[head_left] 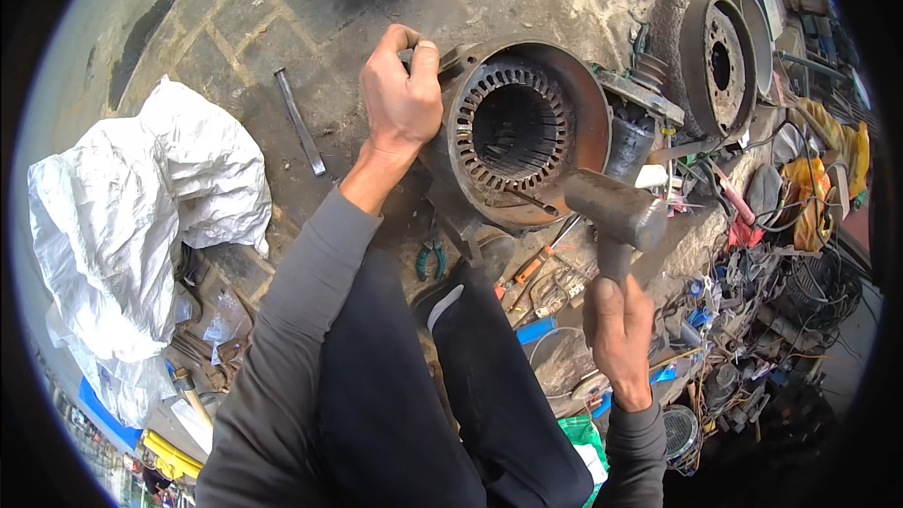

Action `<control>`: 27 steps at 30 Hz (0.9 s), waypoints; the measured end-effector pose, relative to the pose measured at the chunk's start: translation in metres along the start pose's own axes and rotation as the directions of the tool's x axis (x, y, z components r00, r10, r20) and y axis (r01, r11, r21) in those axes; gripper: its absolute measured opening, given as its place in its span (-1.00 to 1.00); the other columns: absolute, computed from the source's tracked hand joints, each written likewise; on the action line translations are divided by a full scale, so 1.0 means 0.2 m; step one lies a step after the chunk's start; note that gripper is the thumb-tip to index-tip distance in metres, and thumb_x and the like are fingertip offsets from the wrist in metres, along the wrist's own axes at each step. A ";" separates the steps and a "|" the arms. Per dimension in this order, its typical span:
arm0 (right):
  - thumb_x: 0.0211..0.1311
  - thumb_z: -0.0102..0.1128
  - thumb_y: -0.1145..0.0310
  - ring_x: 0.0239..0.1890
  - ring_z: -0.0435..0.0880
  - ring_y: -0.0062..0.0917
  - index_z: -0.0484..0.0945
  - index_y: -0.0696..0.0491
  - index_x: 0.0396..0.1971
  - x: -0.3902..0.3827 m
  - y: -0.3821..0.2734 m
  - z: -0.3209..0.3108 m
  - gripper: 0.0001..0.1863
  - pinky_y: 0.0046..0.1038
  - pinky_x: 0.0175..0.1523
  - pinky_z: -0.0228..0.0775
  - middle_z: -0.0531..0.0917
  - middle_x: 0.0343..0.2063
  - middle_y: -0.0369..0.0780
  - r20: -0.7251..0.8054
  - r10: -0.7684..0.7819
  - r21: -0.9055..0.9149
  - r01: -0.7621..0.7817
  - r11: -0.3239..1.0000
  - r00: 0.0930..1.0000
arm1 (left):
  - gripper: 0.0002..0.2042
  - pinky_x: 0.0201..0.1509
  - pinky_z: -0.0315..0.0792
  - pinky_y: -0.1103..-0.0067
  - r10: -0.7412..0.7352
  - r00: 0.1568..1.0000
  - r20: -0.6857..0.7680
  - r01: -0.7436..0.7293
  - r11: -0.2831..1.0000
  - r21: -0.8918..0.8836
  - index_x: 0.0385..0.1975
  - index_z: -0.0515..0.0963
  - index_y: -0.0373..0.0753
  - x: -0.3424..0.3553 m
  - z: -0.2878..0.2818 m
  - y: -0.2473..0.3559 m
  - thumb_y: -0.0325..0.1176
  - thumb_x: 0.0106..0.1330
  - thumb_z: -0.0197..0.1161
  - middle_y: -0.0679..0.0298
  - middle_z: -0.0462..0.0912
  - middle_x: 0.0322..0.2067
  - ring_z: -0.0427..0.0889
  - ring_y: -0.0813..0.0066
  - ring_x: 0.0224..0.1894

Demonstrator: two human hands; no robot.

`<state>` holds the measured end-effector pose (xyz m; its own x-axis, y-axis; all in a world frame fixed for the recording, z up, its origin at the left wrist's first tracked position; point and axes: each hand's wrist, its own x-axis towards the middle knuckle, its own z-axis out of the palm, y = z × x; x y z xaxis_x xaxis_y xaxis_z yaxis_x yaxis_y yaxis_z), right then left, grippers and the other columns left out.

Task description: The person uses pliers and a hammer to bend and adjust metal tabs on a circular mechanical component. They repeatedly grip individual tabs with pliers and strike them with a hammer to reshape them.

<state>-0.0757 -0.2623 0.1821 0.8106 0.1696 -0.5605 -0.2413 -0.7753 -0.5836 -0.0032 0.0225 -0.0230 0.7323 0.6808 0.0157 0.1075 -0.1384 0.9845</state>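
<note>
1. Seen from above: a person in grey sleeves and dark trousers crouches over a motor stator housing (pixel 517 127), a rusty round shell lying on its side with its slotted bore facing up toward the camera.
2. The left hand (pixel 403 94) sits at the housing's left rim, fingers (pixel 423 56) clenched around a small metal tool, perhaps a punch or chisel; its tip is hidden behind the hand.
3. The right hand (pixel 616 329) has its fingers closed around the handle of a hammer (pixel 613 212). The heavy cylindrical head hangs just below and right of the housing's opening.
4. Key relation: the housing lies ahead of both hands. The left hand touches its rim; the hammer head is near but apart, with its handle running back toward the person.
5. There is no workbench: everything rests on a paved stone floor (pixel 235 28).
6. Around: a crumpled white sack (pixel 132 207) at left, a flat metal bar (pixel 301 122), green-handled pliers (pixel 431 259), a rusty motor end cover (pixel 715 56) at right, and tangled wires and scrap.
</note>
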 end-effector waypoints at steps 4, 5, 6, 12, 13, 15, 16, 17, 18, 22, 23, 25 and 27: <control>0.52 0.19 -0.01 -0.72 0.44 -0.60 0.54 0.18 -0.30 -0.15 -0.10 -0.09 -0.53 -0.50 -0.66 0.24 0.53 -0.67 -0.27 -0.362 -0.205 0.379 0.344 0.859 0.909 | -0.75 -0.25 0.43 0.43 -0.015 1.000 -0.024 0.016 0.998 0.064 -0.32 0.60 -0.41 -0.01 0.02 0.00 -0.29 0.39 0.19 0.15 0.59 -0.53 0.52 0.44 -0.40; 0.46 0.26 -0.18 -0.74 0.46 -0.52 0.51 0.14 -0.39 -0.19 -0.12 -0.10 -0.41 -0.46 -0.72 0.29 0.55 -0.66 -0.20 -0.432 -0.193 0.533 0.422 0.733 0.881 | -0.75 -0.24 0.46 0.38 0.000 1.000 -0.023 0.002 0.999 0.052 -0.32 0.60 -0.41 -0.01 0.02 0.00 -0.28 0.39 0.19 0.07 0.63 -0.49 0.58 0.31 -0.39; 0.41 0.28 -0.25 -0.68 0.51 -0.48 0.50 0.08 -0.36 -0.21 -0.14 -0.09 -0.40 -0.39 -0.65 0.38 0.58 -0.60 -0.19 -0.503 -0.251 0.611 0.546 0.574 0.827 | -0.74 -0.24 0.48 0.33 0.008 1.000 -0.023 -0.007 0.999 0.050 -0.31 0.60 -0.41 -0.01 0.03 0.00 -0.28 0.38 0.19 -0.01 0.66 -0.46 0.63 0.19 -0.39; 0.55 0.19 0.26 -0.55 0.54 -0.44 0.60 0.12 -0.01 -0.03 0.06 0.01 -0.75 -0.32 -0.35 0.43 0.52 -0.58 -0.12 0.036 0.107 -0.004 -0.107 0.994 0.994 | -0.73 -0.20 0.53 0.31 -0.030 0.999 0.026 0.029 0.998 0.048 -0.30 0.61 -0.41 -0.02 0.01 0.03 -0.27 0.37 0.18 -0.09 0.70 -0.43 0.70 0.07 -0.37; 0.57 0.13 0.29 -0.57 0.47 -0.52 0.60 0.18 -0.12 -0.04 0.06 -0.04 -0.77 -0.38 -0.39 0.40 0.52 -0.62 -0.22 -0.019 0.063 -0.025 -0.064 0.998 0.998 | -0.73 -0.19 0.54 0.31 -0.013 1.000 0.006 0.013 0.999 0.030 -0.30 0.61 -0.41 -0.02 0.01 0.03 -0.26 0.37 0.18 -0.09 0.70 -0.42 0.70 0.06 -0.37; 0.55 0.13 0.31 -0.62 0.48 -0.57 0.58 0.18 -0.24 -0.12 0.01 -0.10 -0.77 -0.46 -0.47 0.34 0.55 -0.62 -0.30 -0.132 0.039 0.118 -0.023 0.993 0.990 | -0.73 -0.18 0.54 0.32 -0.011 1.000 -0.001 0.011 0.997 0.072 -0.30 0.61 -0.41 -0.04 0.01 0.03 -0.27 0.37 0.17 -0.09 0.71 -0.42 0.71 0.05 -0.36; 0.55 0.14 0.27 -0.64 0.48 -0.58 0.57 0.17 -0.28 -0.13 -0.02 -0.14 -0.73 -0.48 -0.50 0.35 0.57 -0.61 -0.31 -0.246 -0.054 0.146 0.092 0.985 0.968 | -0.74 -0.18 0.55 0.32 0.048 0.999 -0.027 -0.046 0.997 0.069 -0.30 0.61 -0.42 -0.01 0.03 0.03 -0.28 0.37 0.17 -0.09 0.71 -0.41 0.71 0.04 -0.36; 0.55 0.17 0.16 -0.66 0.48 -0.57 0.53 0.14 -0.29 -0.15 -0.06 -0.17 -0.67 -0.46 -0.54 0.37 0.57 -0.60 -0.28 -0.270 -0.211 0.343 0.299 0.891 0.939 | -0.75 -0.18 0.55 0.31 0.068 0.997 -0.037 -0.064 0.994 0.093 -0.30 0.61 -0.42 -0.02 0.03 0.02 -0.30 0.36 0.17 -0.10 0.71 -0.40 0.72 0.02 -0.35; 0.53 0.20 0.05 -0.67 0.48 -0.55 0.49 0.12 -0.28 -0.19 -0.10 -0.18 -0.61 -0.45 -0.56 0.39 0.56 -0.60 -0.26 -0.342 -0.270 0.450 0.409 0.794 0.900 | -0.74 -0.18 0.52 0.35 0.027 0.999 -0.026 -0.024 0.996 0.090 -0.30 0.61 -0.42 -0.02 0.04 0.02 -0.29 0.37 0.18 -0.04 0.69 -0.43 0.67 0.14 -0.35; 0.49 0.29 -0.06 -0.69 0.46 -0.50 0.41 0.07 -0.27 -0.09 -0.03 0.01 -0.53 -0.44 -0.60 0.38 0.52 -0.62 -0.24 -0.487 -0.423 0.521 0.643 0.561 0.764 | -0.73 -0.18 0.52 0.33 0.000 1.000 -0.019 0.002 0.996 0.086 -0.31 0.61 -0.42 -0.02 0.03 0.04 -0.28 0.36 0.19 -0.06 0.69 -0.43 0.67 0.11 -0.34; 0.54 0.24 0.17 -0.67 0.45 -0.48 0.49 0.15 -0.20 -0.10 0.00 0.05 -0.68 -0.44 -0.52 0.36 0.57 -0.60 -0.19 -0.261 -0.352 0.132 0.395 0.909 0.899 | -0.74 -0.18 0.55 0.28 0.033 0.999 -0.030 -0.031 0.996 0.080 -0.31 0.61 -0.42 -0.02 0.03 0.04 -0.29 0.36 0.19 -0.13 0.71 -0.41 0.72 -0.03 -0.34; 0.49 0.21 0.37 -0.61 0.41 -0.49 0.53 0.25 -0.07 0.00 0.11 0.09 -0.76 -0.38 -0.44 0.32 0.55 -0.60 -0.15 0.021 -0.062 -0.037 0.063 0.997 0.998 | -0.74 -0.18 0.55 0.28 -0.006 1.000 0.017 0.005 0.998 0.068 -0.31 0.61 -0.42 -0.02 0.02 0.05 -0.29 0.36 0.19 -0.14 0.70 -0.41 0.72 -0.04 -0.34; 0.47 0.19 0.41 -0.62 0.41 -0.52 0.54 0.26 -0.10 0.02 0.13 0.03 -0.80 -0.39 -0.45 0.32 0.54 -0.62 -0.19 -0.042 -0.148 0.016 0.149 0.989 0.988 | -0.74 -0.19 0.54 0.27 0.047 0.999 -0.018 -0.045 0.995 0.086 -0.32 0.61 -0.42 -0.02 0.03 0.05 -0.29 0.36 0.18 -0.14 0.70 -0.42 0.72 -0.03 -0.34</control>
<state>-0.0821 -0.2776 0.1615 0.8591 0.2572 -0.4425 -0.1262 -0.7314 -0.6702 -0.0015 0.0142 -0.0140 0.7244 0.6864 0.0647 0.1320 -0.2301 0.9642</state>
